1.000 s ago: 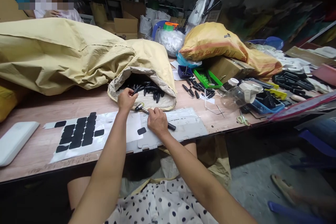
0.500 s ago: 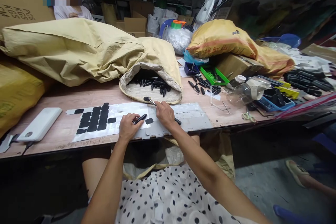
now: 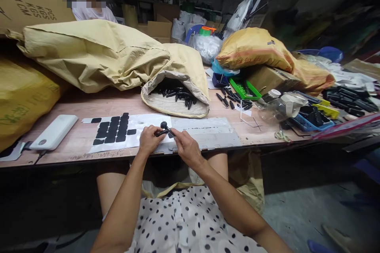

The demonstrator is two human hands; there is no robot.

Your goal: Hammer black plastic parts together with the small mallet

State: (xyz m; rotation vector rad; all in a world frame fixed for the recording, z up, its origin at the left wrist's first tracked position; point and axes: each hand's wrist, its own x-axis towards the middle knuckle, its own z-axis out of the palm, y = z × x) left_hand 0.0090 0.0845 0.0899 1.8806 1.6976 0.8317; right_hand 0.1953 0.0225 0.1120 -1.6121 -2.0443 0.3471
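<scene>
My left hand (image 3: 147, 139) is closed round a slim black part (image 3: 161, 133), whose end sticks out to the right. In my right hand (image 3: 188, 148) is a stick-like tool with a round dark head (image 3: 164, 125), which meets or overlaps the black part; whether they touch I cannot tell. Both hands are over the near edge of a grey board (image 3: 213, 130). Left of them lies a white sheet (image 3: 135, 120) bearing several black rounded pads (image 3: 113, 130). One more dark pad on the board is mostly hidden by the right fingers.
Beyond the hands, a tan sack (image 3: 192, 61) lies with its mouth toward me, full of black parts (image 3: 179, 94). A white power bank (image 3: 55, 132) is at left. To the right are a green tray (image 3: 255, 97), a clear jar (image 3: 274, 108) and scissors (image 3: 282, 136). A person sits opposite.
My right hand has brought the tool's round head down and left, from near the sack's mouth to the part in my left hand. The camera view has shifted slightly.
</scene>
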